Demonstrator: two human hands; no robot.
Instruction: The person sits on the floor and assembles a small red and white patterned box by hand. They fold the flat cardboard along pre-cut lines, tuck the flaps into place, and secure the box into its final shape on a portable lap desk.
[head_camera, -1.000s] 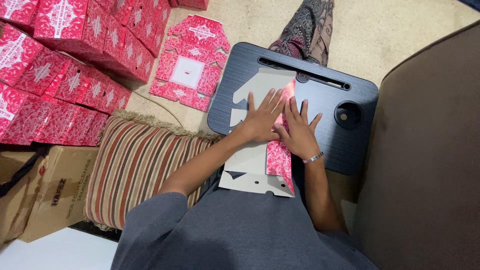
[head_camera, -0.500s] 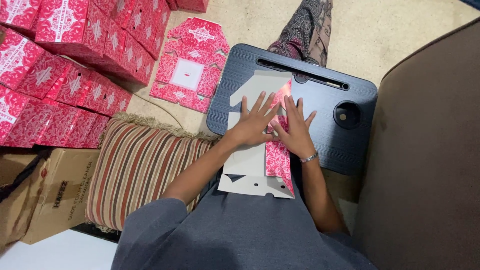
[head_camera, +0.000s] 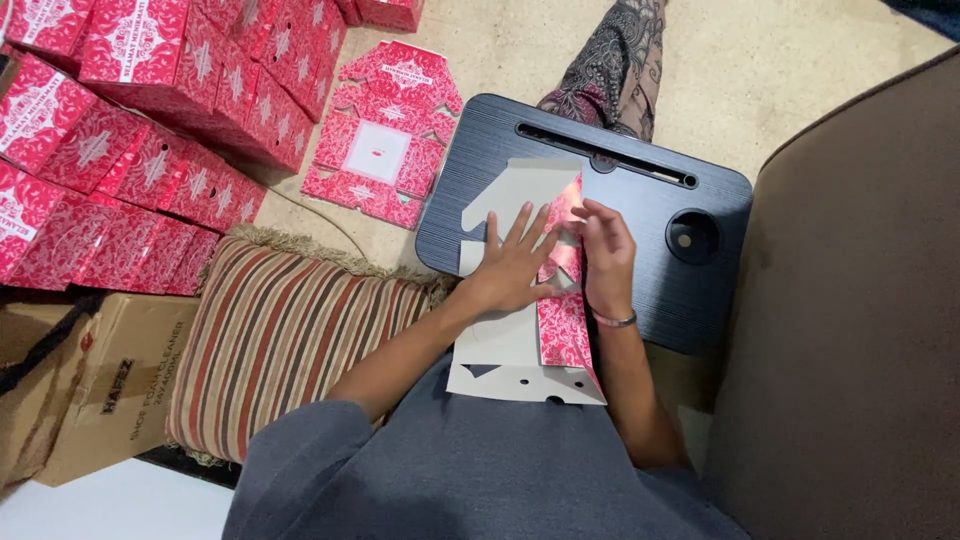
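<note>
- Head view, surface: a dark lap desk (head_camera: 640, 260) with a long slot and a round cup hollow sits across the person's lap, over a beige floor (head_camera: 780, 80).
- Room: a brown sofa (head_camera: 860, 330) rises on the right; a striped cushion (head_camera: 290, 340) lies on the left, just beside the desk.
- On the desk: a flat carton (head_camera: 515, 345) lies grey side up, one red patterned panel folded over along its right side (its near end hangs off the desk onto the lap).
- Left hand (head_camera: 510, 265): spread wide, palm down, pressing the grey face of the carton.
- Right hand (head_camera: 605, 255): fingers curled narrow, pinching the edge of the red panel; a bangle is on the wrist.
- Packages: red boxes (head_camera: 150, 130) with white ornament are stacked at upper left; a flat red blank (head_camera: 385, 150) with a pale square in its middle lies on the floor between them and the desk.
- Lower left: a brown shipping box (head_camera: 100, 390) with dark print on its side.
</note>
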